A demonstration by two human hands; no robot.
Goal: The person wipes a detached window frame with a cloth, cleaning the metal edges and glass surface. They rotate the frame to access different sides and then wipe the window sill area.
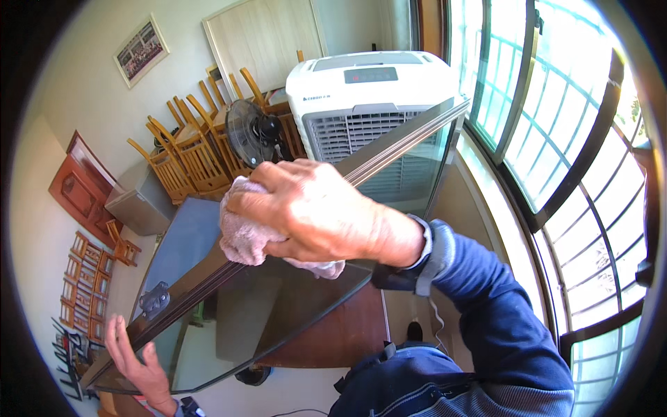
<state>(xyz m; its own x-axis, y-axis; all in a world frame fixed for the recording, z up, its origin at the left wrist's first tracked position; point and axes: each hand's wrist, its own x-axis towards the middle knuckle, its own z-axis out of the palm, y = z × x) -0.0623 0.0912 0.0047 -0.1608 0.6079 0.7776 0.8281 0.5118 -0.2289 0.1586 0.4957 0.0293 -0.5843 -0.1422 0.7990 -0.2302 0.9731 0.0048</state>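
Observation:
A glass window sash (292,307) with a dark metal frame lies tilted across my view, its grooved rail (208,279) running from lower left to upper right. My right hand (312,213) is shut on a crumpled pink cloth (245,229), which rests against this rail near its middle. At the lower left, my left hand (134,359) is beside the rail's near end, fingers spread and thumb apart. Whether its fingertips press on the frame is hard to tell. Between my hands, a dark latch (155,301) is fixed to the rail.
A white air cooler (367,83) stands behind the sash's upper end. A black fan (255,133) and stacked wooden chairs (182,151) are further back. Beneath the glass is a brown tabletop (333,328). Barred windows (542,104) line the right side. A white cable (437,318) hangs near my foot.

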